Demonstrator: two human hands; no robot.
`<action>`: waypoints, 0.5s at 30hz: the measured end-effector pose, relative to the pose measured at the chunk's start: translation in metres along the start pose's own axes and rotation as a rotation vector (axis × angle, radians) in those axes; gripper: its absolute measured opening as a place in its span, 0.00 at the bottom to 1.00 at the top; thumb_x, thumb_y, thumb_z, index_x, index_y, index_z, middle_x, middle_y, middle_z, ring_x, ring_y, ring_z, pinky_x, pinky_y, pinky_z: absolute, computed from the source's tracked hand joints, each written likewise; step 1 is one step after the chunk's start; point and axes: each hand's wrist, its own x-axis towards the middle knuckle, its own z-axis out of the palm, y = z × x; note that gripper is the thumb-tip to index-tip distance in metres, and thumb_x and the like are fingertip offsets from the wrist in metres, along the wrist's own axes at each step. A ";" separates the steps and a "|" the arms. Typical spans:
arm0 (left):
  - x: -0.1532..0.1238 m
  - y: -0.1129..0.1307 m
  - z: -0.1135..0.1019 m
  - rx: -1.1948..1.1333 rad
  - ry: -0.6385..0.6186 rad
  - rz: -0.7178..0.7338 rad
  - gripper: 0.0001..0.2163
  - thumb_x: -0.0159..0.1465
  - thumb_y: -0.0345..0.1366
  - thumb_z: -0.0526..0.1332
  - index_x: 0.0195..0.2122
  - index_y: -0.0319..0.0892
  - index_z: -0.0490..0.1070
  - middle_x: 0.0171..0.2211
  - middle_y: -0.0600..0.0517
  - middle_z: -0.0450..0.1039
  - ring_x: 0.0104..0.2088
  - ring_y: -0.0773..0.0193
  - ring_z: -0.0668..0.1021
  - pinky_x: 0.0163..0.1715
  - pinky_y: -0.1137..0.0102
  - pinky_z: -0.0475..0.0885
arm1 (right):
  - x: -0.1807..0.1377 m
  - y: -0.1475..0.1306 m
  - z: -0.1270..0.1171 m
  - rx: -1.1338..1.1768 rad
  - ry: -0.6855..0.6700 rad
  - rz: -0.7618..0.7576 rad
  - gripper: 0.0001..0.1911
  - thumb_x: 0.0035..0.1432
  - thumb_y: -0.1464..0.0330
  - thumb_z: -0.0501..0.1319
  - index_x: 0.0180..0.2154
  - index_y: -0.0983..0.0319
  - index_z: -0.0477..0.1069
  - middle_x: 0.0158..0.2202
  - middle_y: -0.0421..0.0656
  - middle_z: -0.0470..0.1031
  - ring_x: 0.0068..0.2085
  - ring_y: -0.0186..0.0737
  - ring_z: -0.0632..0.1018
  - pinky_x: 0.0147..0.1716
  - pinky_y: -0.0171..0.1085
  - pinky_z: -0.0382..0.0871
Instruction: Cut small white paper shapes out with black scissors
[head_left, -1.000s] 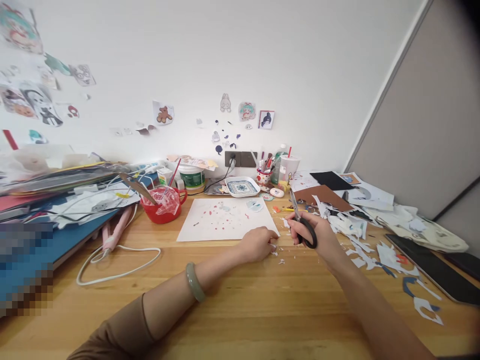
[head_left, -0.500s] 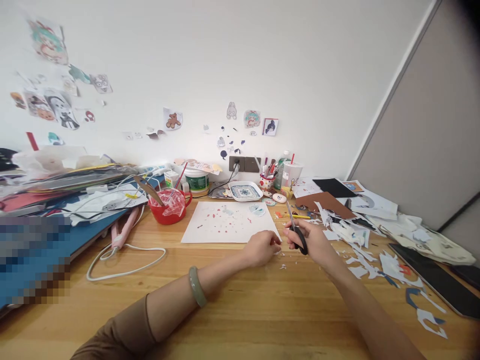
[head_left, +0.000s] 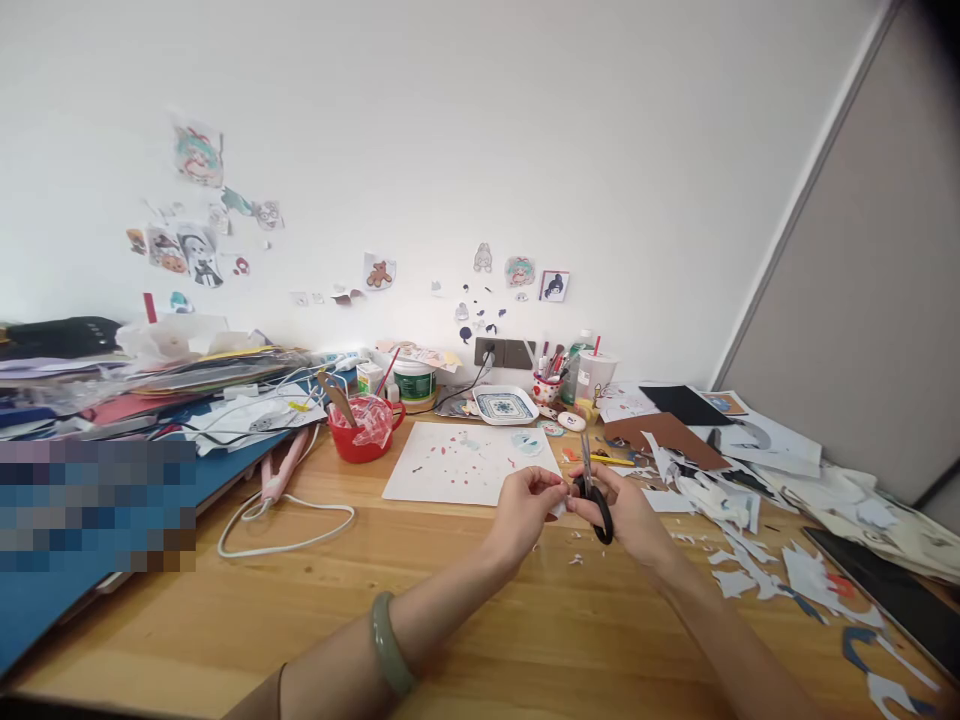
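Observation:
My right hand (head_left: 626, 510) is closed round black-handled scissors (head_left: 594, 495), their blades pointing up and away. My left hand (head_left: 525, 505), with a green bangle (head_left: 388, 655) on its wrist, is raised off the wooden desk (head_left: 480, 620) and pinches a tiny white paper scrap (head_left: 559, 507) right beside the scissors. Just beyond both hands lies a white sheet (head_left: 469, 462) dotted with small red and blue cut-outs. Small paper bits are scattered on the desk under the hands.
A red bowl (head_left: 364, 430) with crumpled plastic, a patterned dish (head_left: 505, 404), a pen cup (head_left: 546, 385) and a lidded drink cup (head_left: 595, 370) stand at the back. White paper offcuts (head_left: 739, 530) cover the right side. A pink device with white cable (head_left: 281, 500) lies left, beside stacked papers.
My left hand lifted off the desk with a small scrap and met the right hand, which drew the scissors inward. The camera view tilted up and swung left.

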 end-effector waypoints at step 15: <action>-0.016 -0.006 0.007 -0.058 -0.092 -0.151 0.14 0.44 0.41 0.63 0.25 0.37 0.64 0.24 0.53 0.67 0.26 0.69 0.71 0.25 0.75 0.64 | -0.004 -0.012 -0.010 -0.032 0.068 -0.053 0.15 0.42 0.68 0.62 0.34 0.60 0.61 0.24 0.37 0.66 0.23 0.32 0.66 0.21 0.31 0.58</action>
